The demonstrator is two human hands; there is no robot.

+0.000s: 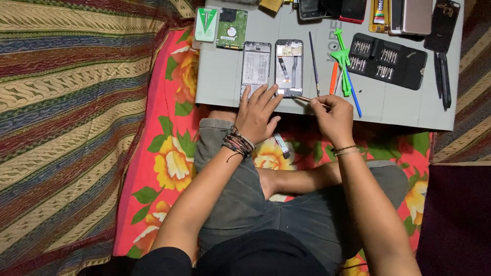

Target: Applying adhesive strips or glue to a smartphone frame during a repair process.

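Head view, looking down on a seated person working at a low grey board (388,105). Nearest the camera, crossed legs in grey shorts (286,214) rest on a red cloth with yellow flowers (169,163); a small white oblong part (282,144) lies on this cloth between the forearms, just short of the board's near edge. The left hand (258,115), wrist ringed with braided bracelets, lies flat with fingers spread, its fingertips pressing the near end of an opened phone body (289,66); it grips nothing. The right hand (333,115) is closed in a pinch on a thin metal tool (310,99), whose tip points left to the phone's lower edge. Beside the phone, touching or nearly so, lies a separate phone frame (255,64). To the right lie a dark slim pick (314,61), green, orange and blue plastic pry tools (342,61), and an open black case of screwdriver bits (388,60); bare board remains in front of the case. At the far edge: a green-and-white card package (206,24), a bare green circuit-faced drive (231,29), a yellow glue tube package (379,14), several phones (417,16) and black tweezers (444,76). Striped fabric (66,128) covers the left side.
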